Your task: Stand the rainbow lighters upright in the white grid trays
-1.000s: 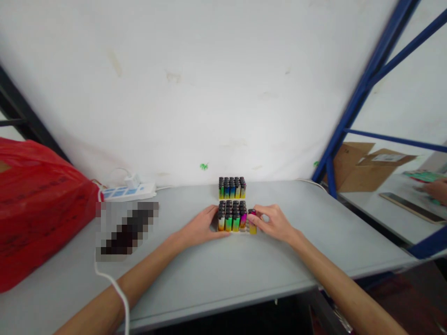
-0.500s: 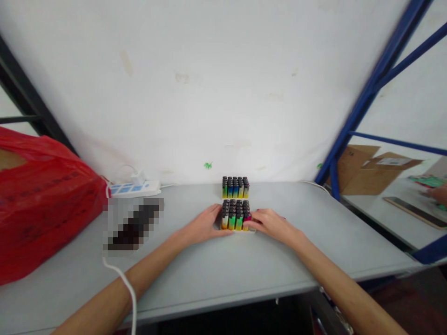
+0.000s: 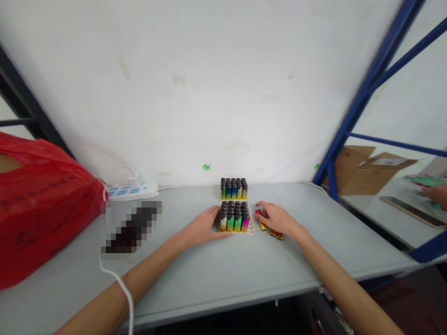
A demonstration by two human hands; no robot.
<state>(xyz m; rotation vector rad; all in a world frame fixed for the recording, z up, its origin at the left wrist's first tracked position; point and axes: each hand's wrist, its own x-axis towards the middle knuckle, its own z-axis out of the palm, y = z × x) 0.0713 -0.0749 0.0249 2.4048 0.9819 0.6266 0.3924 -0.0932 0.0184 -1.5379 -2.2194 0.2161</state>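
Rows of black-topped, colourful lighters (image 3: 238, 223) stand upright in a pale slotted tray (image 3: 251, 227), whose right column of slots shows no lighters. My left hand (image 3: 206, 225) grips the tray's left side, thumb along the front edge and fingers behind. Just right of the tray, my right hand (image 3: 274, 217) arches over the table with its fingers curled around a red-and-gold lighter (image 3: 261, 225). More gold-coloured pieces (image 3: 277, 234), seemingly lighters, lie flat under the palm and are partly hidden. Behind stands a second block of upright lighters (image 3: 233, 190).
A red plastic bag (image 3: 45, 204) fills the table's left side, near a white power strip (image 3: 134, 190) and a pixelated dark patch (image 3: 132, 228). A white cable (image 3: 118, 277) crosses my left forearm. Beyond the blue frame (image 3: 352, 107) are cardboard boxes (image 3: 356, 172) and another person's hand (image 3: 435, 193).
My right hand has moved right, off the tray's edge, uncovering the bare slots. Gold and red pieces now show beneath it. My left hand stays on the tray.
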